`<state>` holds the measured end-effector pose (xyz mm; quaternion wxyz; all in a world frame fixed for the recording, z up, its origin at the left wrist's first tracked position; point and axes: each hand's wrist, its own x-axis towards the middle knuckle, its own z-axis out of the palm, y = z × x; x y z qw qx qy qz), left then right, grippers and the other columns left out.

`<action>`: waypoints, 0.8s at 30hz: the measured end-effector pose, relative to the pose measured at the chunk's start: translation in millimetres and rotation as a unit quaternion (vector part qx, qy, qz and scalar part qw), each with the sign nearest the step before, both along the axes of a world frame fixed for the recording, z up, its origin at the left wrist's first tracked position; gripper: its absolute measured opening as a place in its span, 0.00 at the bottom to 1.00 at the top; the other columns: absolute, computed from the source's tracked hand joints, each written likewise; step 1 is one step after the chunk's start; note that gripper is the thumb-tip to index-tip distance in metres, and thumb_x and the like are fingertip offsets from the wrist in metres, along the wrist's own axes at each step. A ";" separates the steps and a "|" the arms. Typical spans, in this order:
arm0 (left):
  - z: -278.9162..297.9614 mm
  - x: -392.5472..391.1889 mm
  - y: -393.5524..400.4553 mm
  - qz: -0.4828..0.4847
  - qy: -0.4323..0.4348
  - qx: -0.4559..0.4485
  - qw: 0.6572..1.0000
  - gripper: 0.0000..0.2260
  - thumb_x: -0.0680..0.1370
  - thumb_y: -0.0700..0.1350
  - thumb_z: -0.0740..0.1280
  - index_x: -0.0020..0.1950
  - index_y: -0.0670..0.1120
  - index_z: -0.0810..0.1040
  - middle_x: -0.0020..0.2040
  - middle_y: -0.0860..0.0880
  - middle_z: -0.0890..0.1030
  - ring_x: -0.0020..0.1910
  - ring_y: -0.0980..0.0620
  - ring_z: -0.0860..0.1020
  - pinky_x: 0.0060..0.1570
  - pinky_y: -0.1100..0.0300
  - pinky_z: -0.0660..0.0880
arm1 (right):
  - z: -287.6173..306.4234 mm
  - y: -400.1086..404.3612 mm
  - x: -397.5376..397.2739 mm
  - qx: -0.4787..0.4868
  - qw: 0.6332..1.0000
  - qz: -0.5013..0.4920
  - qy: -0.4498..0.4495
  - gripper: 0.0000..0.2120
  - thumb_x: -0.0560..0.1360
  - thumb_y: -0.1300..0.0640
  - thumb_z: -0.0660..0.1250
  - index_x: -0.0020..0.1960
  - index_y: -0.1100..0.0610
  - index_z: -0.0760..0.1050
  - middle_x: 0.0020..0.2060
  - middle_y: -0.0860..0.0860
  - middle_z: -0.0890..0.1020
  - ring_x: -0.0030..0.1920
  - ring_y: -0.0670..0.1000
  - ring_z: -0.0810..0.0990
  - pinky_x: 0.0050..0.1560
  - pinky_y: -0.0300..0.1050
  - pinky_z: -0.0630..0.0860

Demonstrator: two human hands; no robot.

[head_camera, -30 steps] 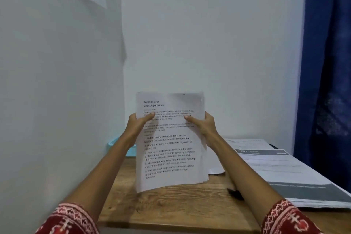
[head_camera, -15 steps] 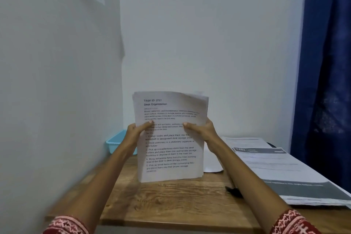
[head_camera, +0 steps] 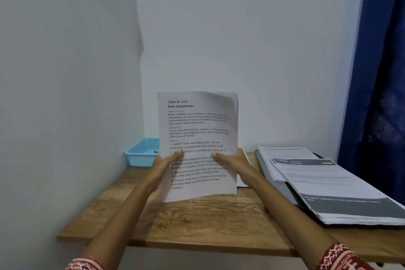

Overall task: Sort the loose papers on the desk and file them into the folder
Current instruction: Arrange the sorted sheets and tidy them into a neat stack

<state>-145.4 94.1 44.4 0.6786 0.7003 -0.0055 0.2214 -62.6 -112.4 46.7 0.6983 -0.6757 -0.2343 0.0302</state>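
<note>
One blue basket [head_camera: 142, 154] far left on the desk [head_camera: 197, 221]. Two hands: left hand [head_camera: 164, 165] and right hand [head_camera: 235, 161] each pinch one upright sheaf of papers [head_camera: 198, 136] at centre, standing on the desk. One folder [head_camera: 277, 184] right, carrying two paper stacks [head_camera: 333, 190].

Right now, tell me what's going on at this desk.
A person is holding a sheaf of printed papers upright above the wooden desk, the left hand and right hand gripping its sides with thumbs on the front page, headed "Desk Organization". To the right, more papers lie stacked on a grey folder. A blue basket sits in the far left corner. Nothing from the held sheaf is filed yet.
</note>
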 end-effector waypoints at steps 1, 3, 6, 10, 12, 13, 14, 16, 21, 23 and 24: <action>-9.6 0.4 -0.4 -0.006 0.017 -0.002 1.000 0.09 0.75 0.46 0.66 0.55 0.48 0.76 0.47 0.50 0.82 0.48 0.50 0.80 0.48 0.56 0.76 | -9.7 0.6 0.6 -0.009 1.000 0.003 0.006 0.13 0.69 0.58 0.75 0.53 0.56 0.78 0.51 0.55 0.84 0.47 0.50 0.84 0.43 0.40 0.80; -13.7 3.3 0.0 -0.026 0.044 -0.011 0.999 0.09 0.77 0.44 0.64 0.57 0.46 0.75 0.48 0.48 0.83 0.48 0.49 0.81 0.45 0.56 0.77 | -14.9 1.0 3.0 0.012 1.000 0.006 0.005 0.12 0.71 0.54 0.74 0.53 0.54 0.78 0.51 0.54 0.84 0.48 0.51 0.84 0.46 0.42 0.81; -1.8 6.3 2.0 -0.070 0.072 -0.030 0.994 0.10 0.78 0.44 0.63 0.58 0.46 0.75 0.50 0.47 0.83 0.49 0.48 0.82 0.46 0.53 0.79 | -3.2 2.7 13.2 0.031 0.997 -0.048 -0.045 0.15 0.73 0.49 0.70 0.57 0.55 0.77 0.52 0.52 0.83 0.52 0.51 0.83 0.54 0.51 0.79; -7.0 5.9 -3.6 -0.087 0.131 -0.065 0.985 0.10 0.78 0.45 0.64 0.58 0.45 0.76 0.53 0.45 0.82 0.51 0.45 0.81 0.47 0.52 0.79 | -4.5 3.1 18.9 -0.049 0.979 -0.173 -0.091 0.08 0.77 0.58 0.65 0.56 0.54 0.74 0.53 0.52 0.82 0.50 0.51 0.82 0.52 0.52 0.80; -16.1 7.2 1.6 -0.075 0.139 -0.117 0.980 0.11 0.78 0.46 0.64 0.59 0.44 0.76 0.55 0.42 0.82 0.53 0.42 0.81 0.50 0.48 0.77 | -16.7 0.5 15.5 -0.084 0.980 -0.167 -0.064 0.13 0.76 0.60 0.66 0.60 0.55 0.73 0.56 0.52 0.80 0.51 0.52 0.81 0.53 0.49 0.79; -20.6 8.5 7.1 -0.064 0.137 -0.166 0.975 0.12 0.78 0.47 0.64 0.59 0.43 0.76 0.55 0.41 0.81 0.53 0.41 0.80 0.51 0.47 0.77 | -23.9 -1.3 12.9 -0.098 0.984 -0.141 -0.041 0.16 0.76 0.61 0.66 0.63 0.57 0.73 0.57 0.52 0.79 0.52 0.52 0.80 0.53 0.46 0.78; -24.0 9.7 11.9 -0.052 0.138 -0.215 0.965 0.13 0.78 0.47 0.63 0.59 0.42 0.76 0.55 0.40 0.81 0.53 0.40 0.80 0.51 0.46 0.77 | -30.9 -3.2 9.5 -0.118 0.988 -0.099 -0.012 0.17 0.76 0.61 0.67 0.64 0.58 0.72 0.57 0.52 0.79 0.52 0.52 0.80 0.52 0.44 0.78; -30.3 11.9 16.3 -0.019 0.165 -0.251 0.953 0.14 0.80 0.46 0.60 0.61 0.39 0.73 0.53 0.39 0.81 0.50 0.40 0.80 0.47 0.45 0.76 | -39.6 -8.8 3.7 -0.201 0.978 0.001 0.053 0.15 0.76 0.60 0.68 0.62 0.59 0.74 0.57 0.53 0.80 0.51 0.51 0.80 0.48 0.41 0.77; -41.3 16.4 -3.6 -0.005 0.228 -0.201 0.953 0.14 0.81 0.42 0.58 0.63 0.36 0.70 0.49 0.39 0.80 0.47 0.40 0.79 0.48 0.44 0.75 | -35.3 -12.4 6.2 -0.225 0.970 -0.035 0.088 0.23 0.75 0.52 0.69 0.65 0.61 0.69 0.60 0.55 0.78 0.53 0.53 0.78 0.47 0.42 0.77; -39.6 17.4 -10.4 -0.005 0.218 -0.177 0.960 0.13 0.81 0.41 0.58 0.63 0.36 0.70 0.51 0.39 0.80 0.47 0.41 0.79 0.47 0.46 0.76 | -30.0 -8.1 6.7 -0.187 0.975 -0.098 0.063 0.20 0.77 0.57 0.66 0.67 0.61 0.67 0.62 0.54 0.75 0.53 0.53 0.76 0.50 0.42 0.73; -39.2 19.4 -13.3 0.006 0.202 -0.163 0.966 0.13 0.81 0.39 0.59 0.65 0.37 0.69 0.54 0.39 0.79 0.49 0.41 0.79 0.48 0.47 0.76 | -29.2 -6.0 6.5 -0.181 0.976 -0.115 0.043 0.20 0.77 0.60 0.65 0.68 0.61 0.67 0.62 0.53 0.74 0.54 0.53 0.76 0.50 0.41 0.72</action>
